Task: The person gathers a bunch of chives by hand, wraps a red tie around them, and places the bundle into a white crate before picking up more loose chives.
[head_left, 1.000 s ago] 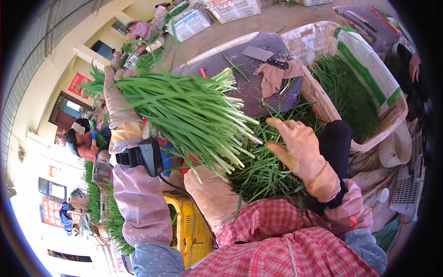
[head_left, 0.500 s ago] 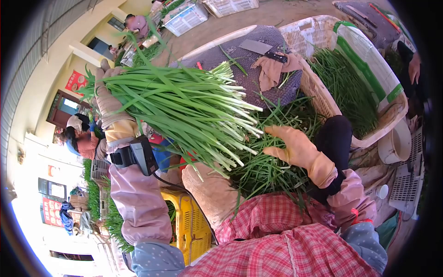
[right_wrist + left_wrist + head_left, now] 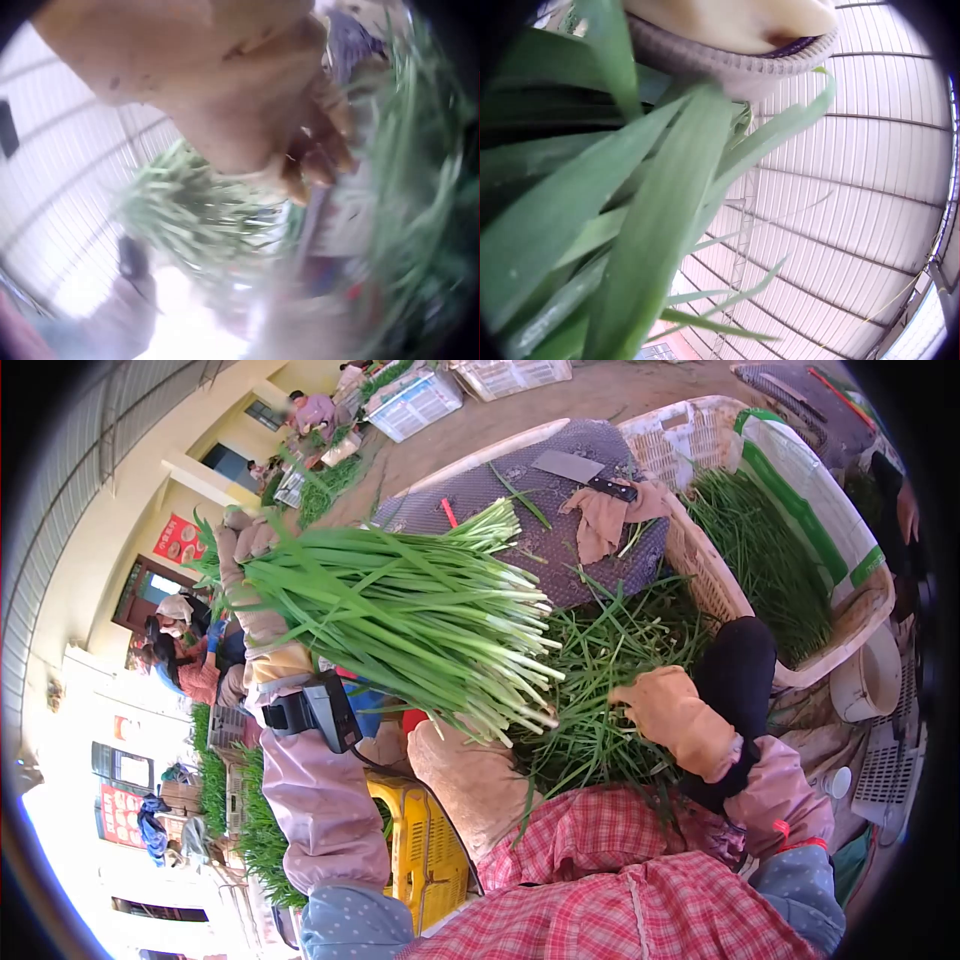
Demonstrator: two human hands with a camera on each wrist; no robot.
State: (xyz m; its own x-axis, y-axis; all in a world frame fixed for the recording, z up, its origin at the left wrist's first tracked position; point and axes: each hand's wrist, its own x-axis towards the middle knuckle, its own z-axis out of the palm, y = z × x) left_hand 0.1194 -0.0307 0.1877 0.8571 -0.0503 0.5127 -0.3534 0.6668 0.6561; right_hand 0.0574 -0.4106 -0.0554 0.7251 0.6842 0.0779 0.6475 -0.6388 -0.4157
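Note:
My gloved left hand point(image 3: 248, 582) grips a thick bundle of garlic chives point(image 3: 400, 605) by its leafy end, with the pale cut stems fanning to the right. Broad green leaves point(image 3: 649, 225) fill much of the left wrist view and hide those fingers. My right hand point(image 3: 680, 715), in a tan rubber glove, is low over a loose heap of chives point(image 3: 590, 745) on my lap, apart from the bundle. In the blurred right wrist view its fingers point(image 3: 322, 161) bend loosely, with nothing seen in them.
Ahead lies a dark padded board point(image 3: 500, 480) bearing a cleaver point(image 3: 567, 465) and a brown cloth point(image 3: 600, 525). To the right stands a plastic crate point(image 3: 705, 565) holding chives, beside a white bucket point(image 3: 866, 678). A yellow crate point(image 3: 425, 850) is near my left leg. Other people sit farther off.
My right hand has dropped from beside the stem ends towards the heap, its spread fingers drawing in. The left hand still holds the bundle in much the same place.

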